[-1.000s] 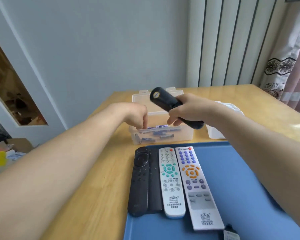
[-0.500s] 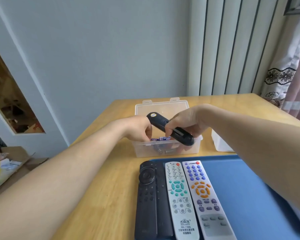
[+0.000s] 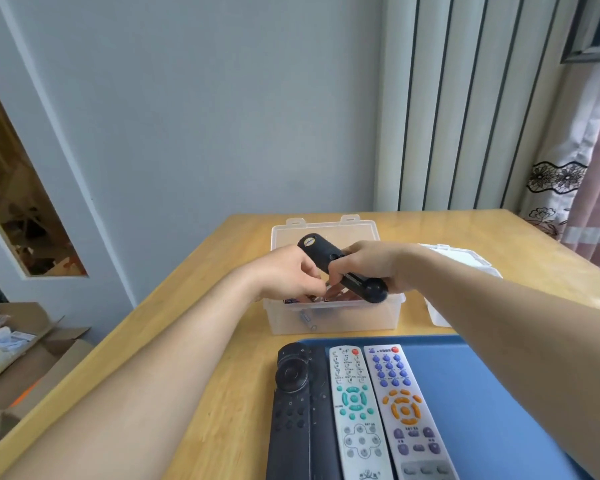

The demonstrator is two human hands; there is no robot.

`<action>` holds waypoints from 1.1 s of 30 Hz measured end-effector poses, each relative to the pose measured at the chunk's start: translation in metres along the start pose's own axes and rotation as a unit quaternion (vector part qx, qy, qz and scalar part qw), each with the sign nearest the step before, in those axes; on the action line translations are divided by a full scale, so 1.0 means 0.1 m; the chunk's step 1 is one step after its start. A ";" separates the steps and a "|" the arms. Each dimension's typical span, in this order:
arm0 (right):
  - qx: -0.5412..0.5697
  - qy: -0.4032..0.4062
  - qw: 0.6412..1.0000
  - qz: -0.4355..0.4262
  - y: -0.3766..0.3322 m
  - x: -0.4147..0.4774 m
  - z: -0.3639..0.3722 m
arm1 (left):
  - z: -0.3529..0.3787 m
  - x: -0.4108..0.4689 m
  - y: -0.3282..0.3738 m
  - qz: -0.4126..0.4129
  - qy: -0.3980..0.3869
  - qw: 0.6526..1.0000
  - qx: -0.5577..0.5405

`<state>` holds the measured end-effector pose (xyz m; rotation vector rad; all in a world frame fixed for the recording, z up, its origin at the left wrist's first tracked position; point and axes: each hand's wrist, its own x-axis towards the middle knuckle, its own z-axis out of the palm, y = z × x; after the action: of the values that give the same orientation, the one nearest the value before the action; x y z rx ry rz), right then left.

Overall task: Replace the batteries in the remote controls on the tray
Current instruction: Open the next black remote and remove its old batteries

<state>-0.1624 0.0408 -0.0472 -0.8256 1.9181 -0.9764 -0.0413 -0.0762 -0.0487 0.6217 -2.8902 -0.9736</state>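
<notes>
The right grip (image 3: 374, 265) is closed round a slim black remote (image 3: 317, 251), holding it back side up in the air above a clear plastic box (image 3: 333, 318). The remote runs aslant. Its far end, with a round sticker, sticks out beyond the grip's knuckles, and its rounded near end sticks out below the grip, over the box's front rim. A long slot shows open on the back, just under the right fingertips.

The left grip (image 3: 288, 271) is just left of the right one, touching the remote at that slot. Its fingers are curled and the tips drawn together, but whether they pinch a battery cannot be told. Under both grips, loose batteries (image 3: 305, 320) lie in the box, seen dimly through its wall, and the box's lid stands open behind them.

Nearer the person than the grips, a blue tray (image 3: 492, 393) lies on the wooden bench (image 3: 205, 341). It carries three remotes side by side, face up: a wide black remote (image 3: 298, 417) at the tray's left edge, a white remote with teal keys (image 3: 354, 403), and a grey remote with orange and blue keys (image 3: 402, 407). The right forearm crosses above the tray's far right corner.

To the right of the right grip, partly hidden by that forearm, stands a white plastic box (image 3: 440, 315). Far to the left, below the bench, an open cardboard carton (image 3: 39, 362) sits on the floor.
</notes>
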 end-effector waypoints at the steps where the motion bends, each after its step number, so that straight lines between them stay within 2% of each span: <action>1: 0.025 0.006 1.000 -0.018 -0.01 -0.03 -0.01 | 0.01 0.00 -0.01 0.000 0.018 0.999 -0.030; 3: 0.080 0.021 0.995 -0.055 -0.04 -0.09 -0.03 | 0.03 -0.02 -0.01 -0.001 0.044 0.993 -0.106; 6: 0.184 0.040 0.976 -0.105 -0.07 -0.23 -0.02 | 0.09 -0.11 0.07 0.012 0.088 0.966 -0.245; 11: 0.310 0.046 0.929 -0.200 -0.07 -0.49 0.09 | 0.14 -0.38 0.23 0.061 0.212 0.916 -0.336; 14: 0.334 0.085 0.907 -0.244 -0.04 -0.67 0.17 | 0.20 -0.59 0.31 0.081 0.201 0.869 -0.445; 16: 0.307 0.097 0.909 -0.264 0.02 -0.77 0.26 | 0.28 -0.72 0.34 0.083 0.173 0.854 -0.484; 21: 0.245 0.148 0.923 -0.257 0.21 -0.97 0.42 | 0.53 -0.97 0.38 0.078 0.162 0.840 -0.512; 25: 0.212 0.210 0.921 -0.251 0.35 -1.10 0.52 | 0.69 -1.09 0.41 0.072 0.139 0.826 -0.542; 29: 0.204 0.236 0.919 -0.243 0.56 -1.19 0.61 | 0.86 -1.19 0.43 0.066 0.134 0.855 -0.497; 31: 0.237 0.223 0.916 -0.233 0.66 -1.24 0.63 | 0.89 -1.20 0.43 0.069 0.143 0.876 -0.456; 33: 0.289 0.199 0.909 -0.224 0.74 -1.27 0.62 | 0.91 -1.20 0.43 0.072 0.151 0.879 -0.446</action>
<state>-0.0645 0.1603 -0.0874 -0.7542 1.6177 -2.0078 0.0394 0.0528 -0.0846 0.4032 -1.8627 -1.7768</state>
